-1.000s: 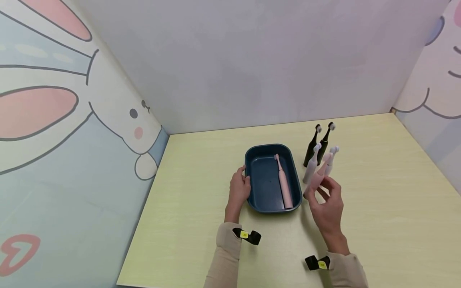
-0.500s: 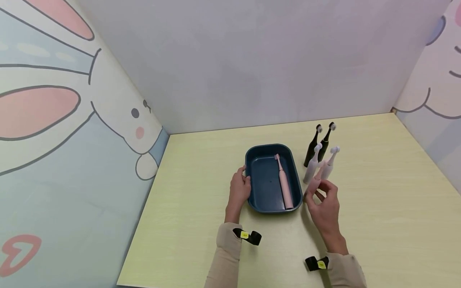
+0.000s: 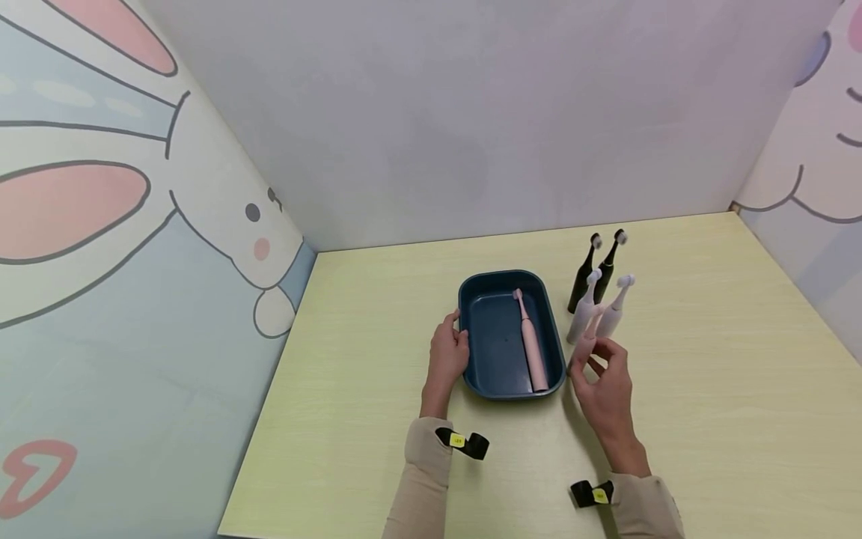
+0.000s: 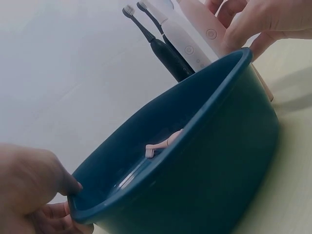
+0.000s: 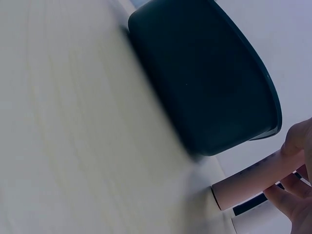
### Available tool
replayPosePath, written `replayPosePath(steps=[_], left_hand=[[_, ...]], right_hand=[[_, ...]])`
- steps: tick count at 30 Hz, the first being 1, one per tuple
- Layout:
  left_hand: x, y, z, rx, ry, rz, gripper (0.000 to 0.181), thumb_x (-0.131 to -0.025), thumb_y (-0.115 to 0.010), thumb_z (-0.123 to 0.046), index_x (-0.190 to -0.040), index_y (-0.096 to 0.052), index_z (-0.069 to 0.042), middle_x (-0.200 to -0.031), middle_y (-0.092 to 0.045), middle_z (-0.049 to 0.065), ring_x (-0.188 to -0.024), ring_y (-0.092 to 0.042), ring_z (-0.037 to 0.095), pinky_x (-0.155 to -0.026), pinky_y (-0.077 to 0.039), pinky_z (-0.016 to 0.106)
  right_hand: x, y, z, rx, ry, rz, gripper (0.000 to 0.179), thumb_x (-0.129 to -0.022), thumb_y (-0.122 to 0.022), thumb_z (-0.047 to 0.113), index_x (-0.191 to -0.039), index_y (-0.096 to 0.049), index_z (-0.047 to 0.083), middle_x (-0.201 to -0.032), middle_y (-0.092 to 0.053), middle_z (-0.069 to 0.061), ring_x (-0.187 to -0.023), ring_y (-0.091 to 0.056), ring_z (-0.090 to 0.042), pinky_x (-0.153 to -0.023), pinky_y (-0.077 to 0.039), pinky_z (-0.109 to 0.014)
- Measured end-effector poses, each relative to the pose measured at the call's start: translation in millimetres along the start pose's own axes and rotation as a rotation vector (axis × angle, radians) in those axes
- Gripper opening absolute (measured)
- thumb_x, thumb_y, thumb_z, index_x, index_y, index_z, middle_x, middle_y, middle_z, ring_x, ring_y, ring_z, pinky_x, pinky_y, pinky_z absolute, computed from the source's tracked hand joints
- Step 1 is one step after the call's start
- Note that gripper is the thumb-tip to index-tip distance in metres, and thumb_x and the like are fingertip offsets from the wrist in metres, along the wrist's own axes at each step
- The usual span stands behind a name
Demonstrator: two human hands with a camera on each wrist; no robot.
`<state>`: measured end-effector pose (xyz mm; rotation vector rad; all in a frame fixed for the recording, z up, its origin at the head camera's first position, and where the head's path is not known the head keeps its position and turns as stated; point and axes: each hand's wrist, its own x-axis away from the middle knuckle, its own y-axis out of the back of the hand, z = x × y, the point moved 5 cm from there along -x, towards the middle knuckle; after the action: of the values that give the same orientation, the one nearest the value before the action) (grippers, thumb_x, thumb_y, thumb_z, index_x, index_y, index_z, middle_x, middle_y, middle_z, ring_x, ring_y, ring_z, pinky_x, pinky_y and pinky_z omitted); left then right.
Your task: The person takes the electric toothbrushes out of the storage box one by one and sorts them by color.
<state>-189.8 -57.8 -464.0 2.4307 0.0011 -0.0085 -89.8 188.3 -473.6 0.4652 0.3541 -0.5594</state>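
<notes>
My left hand (image 3: pixel 447 352) pinches the left rim of a dark blue plastic bin (image 3: pixel 486 348), thumb over the edge in the left wrist view. Inside the bin lies one pink electric toothbrush (image 3: pixel 533 352). Just right of the bin, my right hand (image 3: pixel 607 393) holds a second pink electric toothbrush (image 3: pixel 585 347) between thumb and fingers, nearly upright. Its base (image 5: pixel 225 195) is close to the table; whether it touches I cannot tell. Behind it stand two pale electric toothbrushes (image 3: pixel 581 320), partly hidden by it, and two black ones (image 3: pixel 581 286).
A pale yellow tabletop (image 3: pixel 377 314) carries everything. A plain grey wall (image 3: pixel 471 135) closes off the back. Walls with cartoon drawings (image 3: pixel 222 217) flank the left and right sides. A small black camera (image 3: pixel 477 445) sits at each wrist.
My right hand has shifted slightly left, and the pink toothbrush in it has come down and stands more upright. My left hand and the bin have stayed put.
</notes>
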Motion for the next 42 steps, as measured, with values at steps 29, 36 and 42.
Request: replayPosePath(steps=[29, 36, 42], left_hand=[[-3.2, 2.1, 1.2, 0.002, 0.016, 0.0, 0.042, -0.097, -0.052, -0.011, -0.139, -0.048, -0.008, -0.088, -0.055, 0.007, -0.076, -0.051, 0.017, -0.07, -0.043, 0.031], [-2.0, 3.2, -0.5, -0.003, 0.004, -0.002, 0.042, -0.097, -0.052, -0.011, -0.139, -0.048, -0.008, -0.088, -0.055, 0.007, -0.076, -0.051, 0.017, -0.07, -0.044, 0.031], [-2.3, 4.3, -0.9, -0.013, 0.003, -0.001, 0.042, -0.097, -0.051, -0.011, -0.139, -0.048, -0.008, -0.089, -0.055, 0.008, -0.076, -0.051, 0.017, -0.07, -0.043, 0.03]], right_hand=[[3.3, 4, 6, 0.003, 0.081, -0.005, 0.06, -0.073, -0.073, -0.008, -0.127, -0.046, -0.009, -0.112, -0.054, -0.023, -0.101, -0.05, -0.004, -0.09, -0.038, -0.005], [12.6, 20, 16, -0.055, 0.034, -0.08, 0.057, -0.072, -0.07, -0.014, -0.125, -0.048, -0.009, -0.111, -0.057, -0.018, -0.103, -0.052, 0.002, -0.091, -0.04, -0.008], [23.7, 25, 40, -0.174, 0.073, -0.134, 0.048, -0.072, -0.066, -0.019, -0.117, -0.051, -0.014, -0.108, -0.058, -0.003, -0.1, -0.058, -0.001, -0.092, -0.043, -0.013]])
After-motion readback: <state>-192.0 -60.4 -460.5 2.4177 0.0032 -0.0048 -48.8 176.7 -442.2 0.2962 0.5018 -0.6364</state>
